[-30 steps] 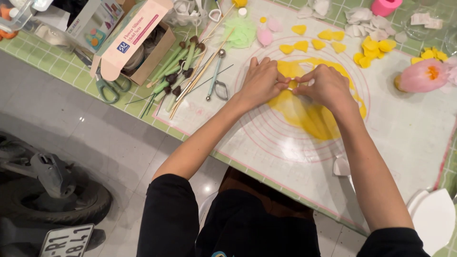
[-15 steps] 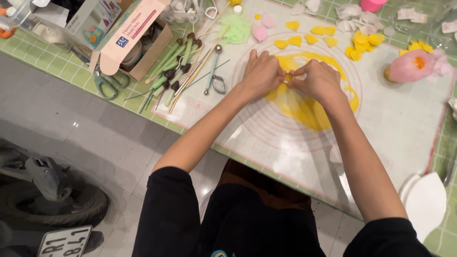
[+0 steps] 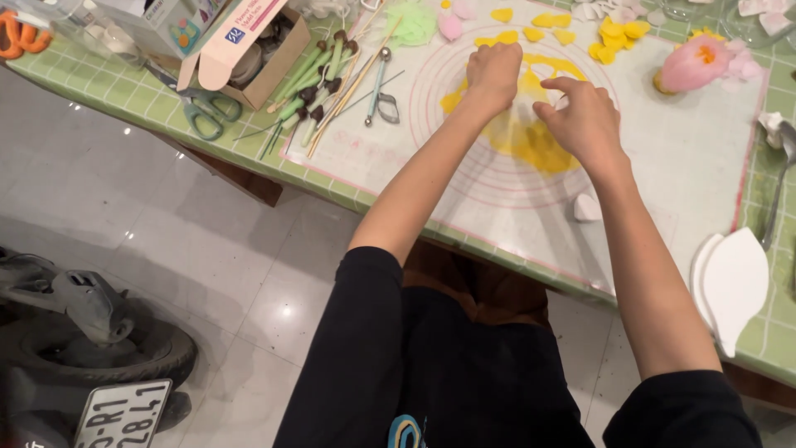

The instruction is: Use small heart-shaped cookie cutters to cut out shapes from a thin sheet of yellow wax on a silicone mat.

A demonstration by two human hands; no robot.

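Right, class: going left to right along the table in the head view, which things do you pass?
Orange-handled scissors → open cardboard box → green-handled scissors → green modelling tools → left hand → right hand → pink flower → white leaf-shaped plates.

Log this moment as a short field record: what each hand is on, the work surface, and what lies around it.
Left hand: fist closed, pressing down on the yellow rolled-out sheet of soft paste
Right hand: fingers spread, resting on the same yellow sheet
Work surface: pale silicone mat with pink printed circles on a green tiled table
Behind hands: small yellow cut petal shapes, pink flower model with yellow centre
Left side: green-handled scissors, bundle of green-handled modelling tools, open cardboard box
Right edge: white leaf-shaped formers
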